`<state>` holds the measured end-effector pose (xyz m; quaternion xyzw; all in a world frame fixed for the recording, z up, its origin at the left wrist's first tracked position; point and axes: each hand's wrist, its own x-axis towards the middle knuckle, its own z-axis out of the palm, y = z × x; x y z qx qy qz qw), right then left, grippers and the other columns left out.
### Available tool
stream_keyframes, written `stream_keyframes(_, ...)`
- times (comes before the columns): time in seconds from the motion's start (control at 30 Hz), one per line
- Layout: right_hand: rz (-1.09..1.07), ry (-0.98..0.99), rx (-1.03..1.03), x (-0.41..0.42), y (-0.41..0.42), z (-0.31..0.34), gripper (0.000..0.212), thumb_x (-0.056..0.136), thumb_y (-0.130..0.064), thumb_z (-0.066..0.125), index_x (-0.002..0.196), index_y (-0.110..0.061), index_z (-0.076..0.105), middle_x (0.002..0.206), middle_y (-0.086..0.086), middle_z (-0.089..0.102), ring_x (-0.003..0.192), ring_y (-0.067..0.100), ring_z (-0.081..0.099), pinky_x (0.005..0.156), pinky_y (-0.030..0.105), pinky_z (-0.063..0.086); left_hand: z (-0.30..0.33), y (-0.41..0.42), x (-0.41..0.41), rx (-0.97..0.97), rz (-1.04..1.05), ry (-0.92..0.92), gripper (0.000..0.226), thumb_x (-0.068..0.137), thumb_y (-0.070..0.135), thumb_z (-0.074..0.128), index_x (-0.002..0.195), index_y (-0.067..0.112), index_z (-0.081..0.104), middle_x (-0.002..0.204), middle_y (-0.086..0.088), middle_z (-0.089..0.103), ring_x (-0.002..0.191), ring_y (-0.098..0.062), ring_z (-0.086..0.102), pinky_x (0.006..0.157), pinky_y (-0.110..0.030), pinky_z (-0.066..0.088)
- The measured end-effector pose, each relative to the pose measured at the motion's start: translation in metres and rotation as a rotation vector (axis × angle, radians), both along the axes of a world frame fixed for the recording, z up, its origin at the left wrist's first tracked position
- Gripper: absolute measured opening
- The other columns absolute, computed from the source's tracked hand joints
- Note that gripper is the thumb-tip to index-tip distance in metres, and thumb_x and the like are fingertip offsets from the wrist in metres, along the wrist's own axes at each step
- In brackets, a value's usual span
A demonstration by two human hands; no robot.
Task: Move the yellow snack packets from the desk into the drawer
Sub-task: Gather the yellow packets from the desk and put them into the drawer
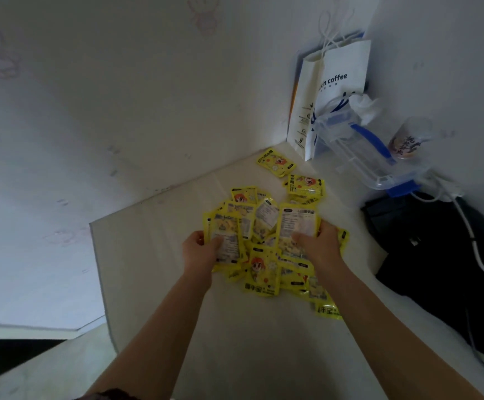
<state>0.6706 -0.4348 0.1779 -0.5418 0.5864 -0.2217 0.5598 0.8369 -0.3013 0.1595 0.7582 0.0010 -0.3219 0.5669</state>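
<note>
White tabletop fills a corner between pale walls. Yellow snack packets lie heaped at its centre, with two strays toward 1 o'clock. Both hands are in the pile: the left hand at 9 o'clock and the right hand at 3 o'clock, fingers of each closed around a bunch of packets. At 1 o'clock stand a paper coffee bag and a clear plastic box; a black bag and white cable crowd 3 o'clock.

Left hand, right hand — both arms extended, fingers curled.
</note>
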Motion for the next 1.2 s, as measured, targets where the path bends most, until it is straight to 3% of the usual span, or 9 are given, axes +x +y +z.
stream_keyframes(0.23,0.096,0.112,0.065,-0.026,0.053,-0.024,0.054,0.085,-0.019,0.069,0.132,-0.01,0.045,0.127,0.011,0.055,0.111,0.029,0.055,0.088,0.041,0.051,-0.011,0.053,-0.044,-0.037,0.061,0.088,0.009,0.085,0.004,0.068,0.091,0.01,0.064,0.095,-0.017,0.07,0.091,-0.039,0.069,0.08,-0.057,0.057)
stream_keyframes(0.47,0.062,0.126,0.109,-0.064,0.107,-0.031,0.058,0.088,-0.016,0.066,0.138,-0.006,0.039,0.131,0.002,0.047,0.117,0.028,0.051,0.085,0.033,0.044,-0.023,0.106,-0.083,-0.059,0.015,0.152,0.01,0.086,0.004,0.067,0.095,0.009,0.065,0.095,-0.016,0.071,0.088,-0.039,0.07,0.077,-0.059,0.057)
stream_keyframes(0.67,-0.059,0.125,0.121,-0.095,0.174,-0.033,0.041,0.084,-0.013,0.069,0.121,-0.007,0.052,0.113,0.014,0.06,0.089,0.027,0.06,0.072,0.037,0.052,-0.03,0.16,-0.105,-0.061,-0.101,0.153,0.011,0.085,0.006,0.069,0.095,0.009,0.066,0.093,-0.015,0.073,0.086,-0.036,0.071,0.076,-0.059,0.058)
stream_keyframes(0.83,-0.203,0.121,0.086,-0.125,0.251,-0.034,0.03,0.084,-0.013,0.07,0.11,-0.01,0.055,0.101,0.008,0.061,0.077,0.02,0.06,0.052,0.024,0.046,-0.036,0.219,-0.123,-0.06,-0.214,0.15,0.01,0.087,0.003,0.066,0.095,0.01,0.064,0.094,-0.013,0.071,0.088,-0.035,0.07,0.08,-0.054,0.058)
stream_keyframes(1.1,-0.414,0.089,0.107,-0.189,0.358,-0.03,0.033,0.081,-0.011,0.071,0.112,-0.01,0.061,0.096,0.008,0.068,0.074,0.019,0.066,0.061,0.029,0.052,-0.041,0.298,-0.165,-0.011,-0.406,0.151,0.018,0.087,0.005,0.066,0.106,0.002,0.065,0.1,-0.018,0.072,0.088,-0.035,0.071,0.08,-0.053,0.058)
stream_keyframes(1.2,-0.477,0.068,0.114,-0.214,0.388,-0.025,0.028,0.081,-0.008,0.07,0.107,-0.011,0.061,0.087,0.003,0.067,0.071,0.017,0.066,0.064,0.032,0.054,-0.038,0.316,-0.188,-0.007,-0.467,0.167,0.017,0.088,0.004,0.064,0.105,0.003,0.066,0.099,-0.017,0.073,0.087,-0.033,0.072,0.074,-0.044,0.06)
